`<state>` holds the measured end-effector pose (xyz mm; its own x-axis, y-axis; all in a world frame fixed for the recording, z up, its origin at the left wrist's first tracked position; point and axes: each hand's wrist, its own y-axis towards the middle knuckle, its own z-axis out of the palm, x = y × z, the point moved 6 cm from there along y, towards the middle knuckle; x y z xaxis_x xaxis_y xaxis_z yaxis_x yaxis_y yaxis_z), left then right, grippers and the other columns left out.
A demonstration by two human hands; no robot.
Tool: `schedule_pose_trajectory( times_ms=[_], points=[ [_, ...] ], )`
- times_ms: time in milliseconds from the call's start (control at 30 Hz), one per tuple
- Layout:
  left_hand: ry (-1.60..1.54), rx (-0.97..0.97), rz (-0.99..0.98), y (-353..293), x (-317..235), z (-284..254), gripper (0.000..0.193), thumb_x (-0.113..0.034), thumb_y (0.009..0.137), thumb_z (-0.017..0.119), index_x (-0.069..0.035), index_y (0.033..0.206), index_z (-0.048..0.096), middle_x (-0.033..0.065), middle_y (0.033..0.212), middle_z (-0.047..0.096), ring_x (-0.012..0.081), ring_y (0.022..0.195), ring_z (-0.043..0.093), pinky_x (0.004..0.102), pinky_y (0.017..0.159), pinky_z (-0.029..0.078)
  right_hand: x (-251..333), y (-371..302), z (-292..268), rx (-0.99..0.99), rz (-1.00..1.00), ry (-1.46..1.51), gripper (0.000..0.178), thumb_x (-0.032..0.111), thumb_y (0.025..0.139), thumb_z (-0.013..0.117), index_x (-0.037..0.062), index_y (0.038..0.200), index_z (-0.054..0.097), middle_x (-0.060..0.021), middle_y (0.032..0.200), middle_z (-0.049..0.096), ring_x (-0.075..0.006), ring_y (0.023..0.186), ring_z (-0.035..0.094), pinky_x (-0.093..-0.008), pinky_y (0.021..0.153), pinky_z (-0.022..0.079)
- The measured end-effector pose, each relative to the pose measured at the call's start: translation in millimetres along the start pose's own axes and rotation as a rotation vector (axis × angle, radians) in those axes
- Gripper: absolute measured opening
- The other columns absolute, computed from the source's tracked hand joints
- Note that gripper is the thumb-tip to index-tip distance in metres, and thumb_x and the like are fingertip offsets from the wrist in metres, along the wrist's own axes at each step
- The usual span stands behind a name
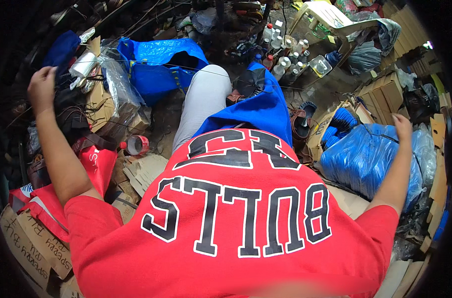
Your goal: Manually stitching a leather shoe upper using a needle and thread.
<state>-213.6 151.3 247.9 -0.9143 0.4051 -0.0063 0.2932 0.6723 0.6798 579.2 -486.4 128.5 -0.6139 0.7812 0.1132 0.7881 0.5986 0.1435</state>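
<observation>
Both my arms are stretched wide to the sides. At the far left, my left hand (42, 88) is raised with its fingers pinched together. A thin dark thread (156, 63) runs from near that hand toward my knees. My right hand (403, 128) is out at the far right, fingers closed, above a blue plastic-wrapped bundle (367, 154); a thin line, seemingly thread, shows beside it. Between my knees sits a dark shoe (249, 82), partly covered by the blue cloth (260, 111) on my lap. The thread's meeting point with the shoe is too fine to make out.
A blue bag (159, 64) lies open ahead on the left. Several bottles (285, 59) stand ahead on the right, before a white plastic chair (330, 17). A red bag (94, 169), a bottle with a red label (135, 145) and cardboard (37, 243) lie on my left.
</observation>
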Motion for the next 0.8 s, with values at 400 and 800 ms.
schedule_pose_trajectory(
  times_ms=[400, 800],
  points=[
    [-0.986, 0.520, 0.372, -161, -284, 116, 0.030, 0.004, 0.082, 0.051, -0.007, 0.106, 0.064, 0.0124, 0.100, 0.064, 0.0241, 0.094, 0.060, 0.0307, 0.083, 0.046, 343, -67, 132, 0.532, -0.264, 0.824, 0.052, 0.016, 0.084, 0.062, 0.0132, 0.133, 0.046, -0.0081, 0.128, 0.051, -0.0150, 0.115, 0.045, -0.0285, 0.098, 0.035],
    [-1.176, 1.143, 0.023, -200, -331, 187, 0.028, -0.027, 0.084, 0.063, -0.002, 0.071, 0.060, -0.0001, 0.063, 0.054, 0.0082, 0.062, 0.047, 0.0261, 0.057, 0.039, 372, -78, 205, 0.818, -0.003, 1.093, 0.032, 0.036, 0.084, 0.064, 0.0115, 0.065, 0.053, 0.0066, 0.059, 0.041, -0.0043, 0.055, 0.036, -0.0217, 0.050, 0.027]
  ],
)
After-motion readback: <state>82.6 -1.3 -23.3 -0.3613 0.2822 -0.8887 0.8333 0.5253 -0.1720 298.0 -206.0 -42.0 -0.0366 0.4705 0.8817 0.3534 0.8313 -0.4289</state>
